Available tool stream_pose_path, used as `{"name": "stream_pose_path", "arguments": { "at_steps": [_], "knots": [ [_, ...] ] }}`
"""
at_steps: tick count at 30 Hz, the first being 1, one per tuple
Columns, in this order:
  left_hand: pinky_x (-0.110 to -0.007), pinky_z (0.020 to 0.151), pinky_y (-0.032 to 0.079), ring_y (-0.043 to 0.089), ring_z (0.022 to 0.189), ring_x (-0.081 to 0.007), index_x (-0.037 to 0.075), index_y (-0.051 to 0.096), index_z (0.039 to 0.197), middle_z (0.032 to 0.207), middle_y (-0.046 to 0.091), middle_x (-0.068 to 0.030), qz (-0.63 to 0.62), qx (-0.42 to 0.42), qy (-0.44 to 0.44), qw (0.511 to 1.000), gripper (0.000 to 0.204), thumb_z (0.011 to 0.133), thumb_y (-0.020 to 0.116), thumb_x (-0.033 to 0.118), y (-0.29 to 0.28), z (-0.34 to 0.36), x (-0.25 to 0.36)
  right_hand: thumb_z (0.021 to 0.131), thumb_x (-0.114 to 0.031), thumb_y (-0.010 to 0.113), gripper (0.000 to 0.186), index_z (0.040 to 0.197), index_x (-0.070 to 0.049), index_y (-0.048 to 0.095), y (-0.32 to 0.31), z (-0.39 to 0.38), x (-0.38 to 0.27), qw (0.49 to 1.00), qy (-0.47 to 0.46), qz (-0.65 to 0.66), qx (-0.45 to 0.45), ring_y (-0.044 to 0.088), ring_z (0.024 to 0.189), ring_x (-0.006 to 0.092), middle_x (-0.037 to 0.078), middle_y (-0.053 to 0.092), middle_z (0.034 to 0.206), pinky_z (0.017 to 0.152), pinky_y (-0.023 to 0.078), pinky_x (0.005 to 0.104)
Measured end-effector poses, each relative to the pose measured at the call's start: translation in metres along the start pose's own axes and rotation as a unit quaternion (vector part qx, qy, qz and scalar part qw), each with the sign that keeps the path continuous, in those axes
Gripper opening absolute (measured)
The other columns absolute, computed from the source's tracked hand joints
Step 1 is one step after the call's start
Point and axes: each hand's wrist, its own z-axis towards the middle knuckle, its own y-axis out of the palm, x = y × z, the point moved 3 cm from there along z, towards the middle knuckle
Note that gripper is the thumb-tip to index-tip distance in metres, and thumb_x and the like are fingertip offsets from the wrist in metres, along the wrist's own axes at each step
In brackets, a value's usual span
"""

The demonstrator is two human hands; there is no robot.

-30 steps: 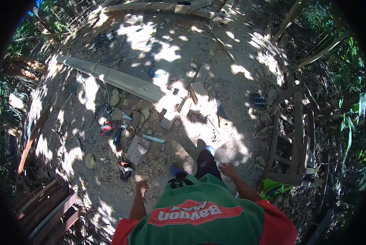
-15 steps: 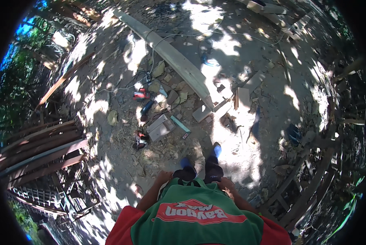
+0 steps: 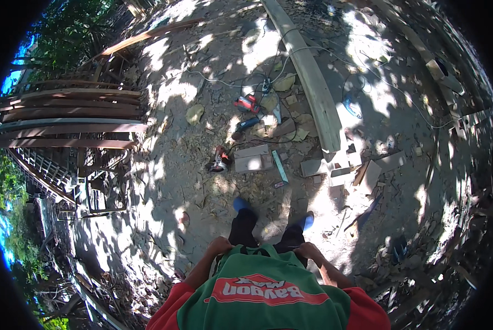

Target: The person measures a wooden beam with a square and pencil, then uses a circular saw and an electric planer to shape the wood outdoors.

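I stand on bare dirt, looking down at my green and red shirt and blue shoes. My left hand [image 3: 220,246] hangs by my left thigh with fingers curled, holding nothing that I can see. My right hand [image 3: 308,251] rests against my right thigh, also without anything in it. On the ground ahead of my feet lie a red power tool [image 3: 220,160], a flat pale board [image 3: 252,158] and a blue-handled tool [image 3: 280,167]. A second red power tool [image 3: 247,103] lies farther off.
A long pale timber beam [image 3: 312,82] runs away ahead, with cables looping over it. Short wood offcuts [image 3: 367,170] lie at its near end. Stacked brown planks [image 3: 65,118] and a metal frame stand at left. Scrap wood piles up at right.
The view has swung: the tools and the beam have shifted rightward and farther up the picture, and the plank stack at left now shows more. Both hands stay by my thighs.
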Motion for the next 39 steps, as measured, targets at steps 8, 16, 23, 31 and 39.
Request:
{"name": "stream_pose_path", "arguments": {
  "at_steps": [8,16,23,31,39],
  "knots": [
    [-0.039,0.067,0.053,0.068,0.075,-0.0305,0.008,0.073,0.089,0.076,0.069,-0.0100,-0.018,0.065,0.349,0.935,0.032,0.086,0.056,0.035,-0.045,0.039,-0.055,0.095,-0.041,0.050,0.038,0.092,-0.013,0.075,-0.104,0.048,-0.067,0.982,0.015,-0.188,-0.004,0.066,0.082,0.0374,0.017,0.068,0.082,0.075,0.053,0.0484],
    [-0.039,0.068,0.053,0.069,0.074,-0.0281,0.005,0.072,0.079,0.073,0.070,-0.0124,-0.246,-0.081,0.076,0.963,0.049,0.090,0.059,0.051,-0.120,0.074,-0.122,0.082,-0.038,0.067,0.035,0.086,-0.003,0.070,-0.278,0.093,-0.189,0.995,0.090,0.032,-0.018,0.065,0.076,0.0280,0.017,0.067,0.077,0.073,0.051,0.0408],
    [-0.036,0.056,0.054,0.069,0.063,-0.0216,-0.001,0.067,0.076,0.065,0.066,-0.0129,-0.496,0.117,-0.134,0.850,0.047,0.093,0.057,0.041,-0.057,0.081,-0.112,0.090,-0.041,0.065,0.040,0.081,-0.003,0.065,-0.375,0.252,-0.166,0.971,0.176,0.144,-0.069,0.063,0.057,0.0136,0.006,0.064,0.068,0.052,0.050,0.0276],
    [-0.038,0.069,0.047,0.060,0.078,-0.0243,-0.002,0.060,0.104,0.086,0.060,-0.0170,-0.594,0.096,-0.482,0.637,0.045,0.089,0.060,0.041,-0.026,0.219,-0.011,0.082,-0.040,0.071,0.049,0.107,0.002,0.066,-0.502,0.650,0.015,0.977,0.080,-0.033,0.193,0.068,0.080,0.0315,0.017,0.070,0.088,0.069,0.054,0.0402],
    [-0.045,0.103,0.036,0.044,0.125,-0.0385,-0.001,0.036,0.140,0.135,0.046,-0.0255,-0.570,0.024,-0.609,0.551,0.085,0.082,0.068,0.052,-0.056,0.303,0.088,0.070,-0.039,0.081,0.058,0.104,0.004,0.062,-0.604,0.950,0.049,0.954,-0.016,-0.035,0.298,0.065,0.097,0.0385,0.024,0.067,0.102,0.084,0.051,0.0442]
  ]
}}
